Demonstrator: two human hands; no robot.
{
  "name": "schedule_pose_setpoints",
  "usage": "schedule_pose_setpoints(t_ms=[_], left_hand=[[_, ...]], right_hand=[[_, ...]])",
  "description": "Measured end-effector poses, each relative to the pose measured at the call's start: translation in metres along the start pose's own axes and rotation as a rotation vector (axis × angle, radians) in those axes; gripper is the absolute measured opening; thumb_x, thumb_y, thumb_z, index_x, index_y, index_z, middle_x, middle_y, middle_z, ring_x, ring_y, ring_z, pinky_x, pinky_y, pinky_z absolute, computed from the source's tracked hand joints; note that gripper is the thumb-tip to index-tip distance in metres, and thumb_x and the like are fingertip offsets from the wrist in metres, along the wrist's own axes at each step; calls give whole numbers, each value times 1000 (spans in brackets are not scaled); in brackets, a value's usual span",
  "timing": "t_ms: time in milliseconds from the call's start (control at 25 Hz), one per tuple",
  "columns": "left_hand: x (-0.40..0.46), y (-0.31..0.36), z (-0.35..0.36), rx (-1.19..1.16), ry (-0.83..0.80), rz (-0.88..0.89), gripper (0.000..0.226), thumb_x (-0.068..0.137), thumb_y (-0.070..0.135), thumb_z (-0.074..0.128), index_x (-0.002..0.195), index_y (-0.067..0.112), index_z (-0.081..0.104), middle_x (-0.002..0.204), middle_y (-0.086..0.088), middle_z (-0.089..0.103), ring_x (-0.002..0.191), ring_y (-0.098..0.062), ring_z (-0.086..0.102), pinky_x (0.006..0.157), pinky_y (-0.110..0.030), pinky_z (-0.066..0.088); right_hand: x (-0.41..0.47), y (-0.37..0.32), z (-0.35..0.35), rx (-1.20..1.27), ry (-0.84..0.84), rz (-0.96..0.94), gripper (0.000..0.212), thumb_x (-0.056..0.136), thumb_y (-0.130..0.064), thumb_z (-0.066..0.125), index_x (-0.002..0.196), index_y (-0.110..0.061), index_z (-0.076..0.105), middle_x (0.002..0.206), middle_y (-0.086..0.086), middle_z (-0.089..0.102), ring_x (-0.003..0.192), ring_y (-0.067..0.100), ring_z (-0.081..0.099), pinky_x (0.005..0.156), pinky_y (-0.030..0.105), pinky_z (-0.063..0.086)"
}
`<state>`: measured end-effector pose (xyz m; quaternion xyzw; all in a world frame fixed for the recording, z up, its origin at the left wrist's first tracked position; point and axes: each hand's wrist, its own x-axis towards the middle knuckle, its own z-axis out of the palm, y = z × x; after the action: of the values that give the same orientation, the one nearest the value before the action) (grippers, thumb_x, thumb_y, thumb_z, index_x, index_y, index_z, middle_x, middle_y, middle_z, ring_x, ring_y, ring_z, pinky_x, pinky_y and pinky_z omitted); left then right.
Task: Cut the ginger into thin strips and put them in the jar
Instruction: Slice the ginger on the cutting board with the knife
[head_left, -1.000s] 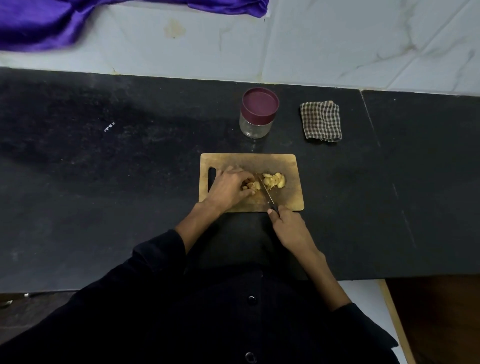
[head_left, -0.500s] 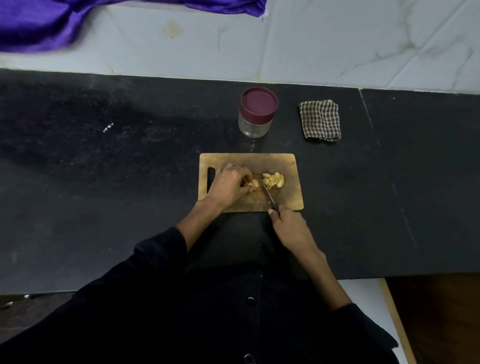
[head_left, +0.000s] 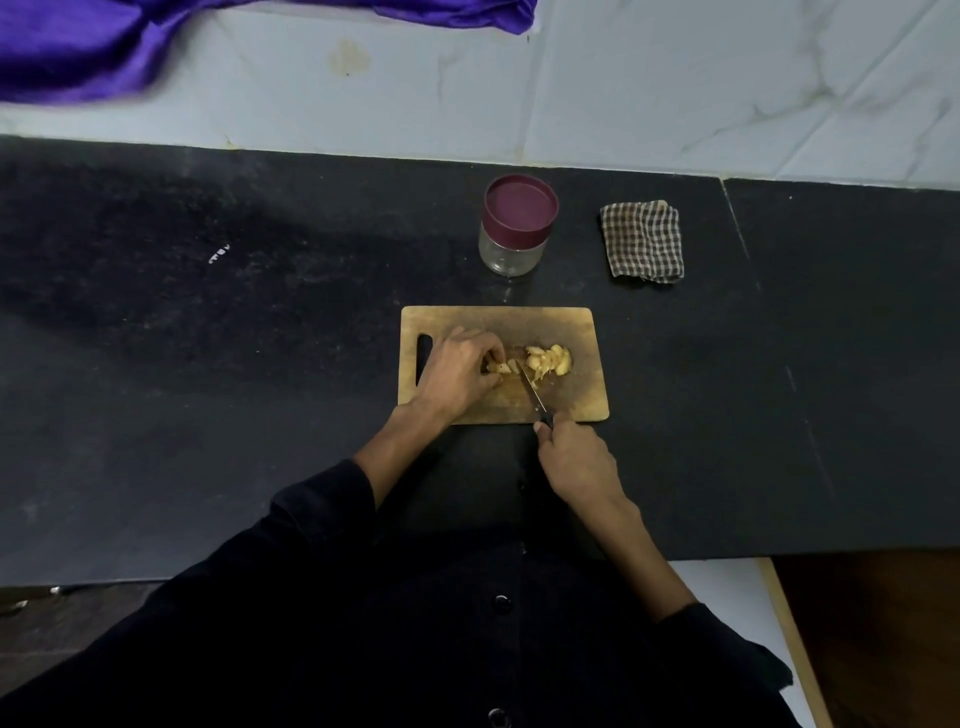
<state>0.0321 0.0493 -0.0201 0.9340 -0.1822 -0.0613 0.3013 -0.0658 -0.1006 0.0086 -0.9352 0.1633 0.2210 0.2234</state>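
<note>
A wooden cutting board (head_left: 579, 332) lies on the black counter in front of me. On it my left hand (head_left: 460, 371) pinches a small piece of ginger (head_left: 501, 368) with curled fingers. My right hand (head_left: 576, 460) grips the handle of a small knife (head_left: 532, 391); its blade runs up to the held piece. A pile of cut ginger slices (head_left: 549, 360) lies just right of the blade. The clear jar (head_left: 514, 228) with a maroon lid on top stands behind the board.
A folded checked cloth (head_left: 643, 240) lies to the right of the jar. Purple fabric (head_left: 78, 47) hangs over the tiled wall at the upper left. The counter's front edge (head_left: 831, 551) runs close to my body.
The knife blade has shifted slightly left toward the piece under my left fingers. Both hands stay in nearly the same place on the board.
</note>
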Motion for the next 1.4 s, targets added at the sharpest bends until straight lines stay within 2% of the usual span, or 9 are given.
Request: schedule_pose_setpoints(t_ms=[200,360,520,720,1040,1120,1240,1400], left_hand=[[4,4,5,65,31,-41,25,75,24,78,97,22,64,106,3,61,107,-16,52,99,-42,41],[0,5,11,101,-24,-42,37,77,31,76,112,23,65,118,1,61,117,-18,48,106,-41,31],[-4,0,11,52,6,-67,48,77,29,76,122,22,60,121,1,62,118,-18,49,106,-43,33],[-7,1,13,36,42,-94,31,82,27,72,112,20,68,114,2,66,115,-18,51,103,-42,34],[-12,8,17,91,61,-120,28,87,26,66,115,22,69,115,1,67,115,-20,49,102,-43,33],[-13,9,17,104,61,-122,27,89,26,64,116,23,69,115,2,66,114,-20,49,100,-43,33],[-15,10,16,126,44,-113,29,92,29,59,119,22,67,118,2,65,112,-20,49,100,-44,34],[-16,9,17,142,59,-94,29,93,28,58,119,21,67,118,3,66,112,-19,49,98,-41,34]], right_hand=[[-2,1,-2,-4,15,44,34,105,-35,35,113,-10,57,110,14,63,101,32,60,78,41,45],[-3,3,-6,20,14,43,34,105,-35,36,117,-11,57,109,13,63,101,32,61,81,42,48],[-5,2,-7,32,15,23,33,105,-35,37,116,-11,56,106,11,62,100,31,61,79,41,46],[-4,-1,-6,51,19,-9,29,105,-37,38,109,-14,55,89,2,57,88,23,61,74,41,49],[1,-11,2,112,13,-83,29,104,-37,40,103,-11,54,95,8,63,88,27,63,75,44,52],[1,-11,4,103,14,-91,29,105,-36,40,103,-10,54,95,10,63,88,28,62,72,41,50],[2,-13,5,64,22,-100,28,105,-34,39,107,-9,53,93,6,59,84,22,57,69,37,44],[3,-15,5,43,27,-108,27,106,-33,38,109,-10,52,90,3,57,86,23,59,69,38,45]])
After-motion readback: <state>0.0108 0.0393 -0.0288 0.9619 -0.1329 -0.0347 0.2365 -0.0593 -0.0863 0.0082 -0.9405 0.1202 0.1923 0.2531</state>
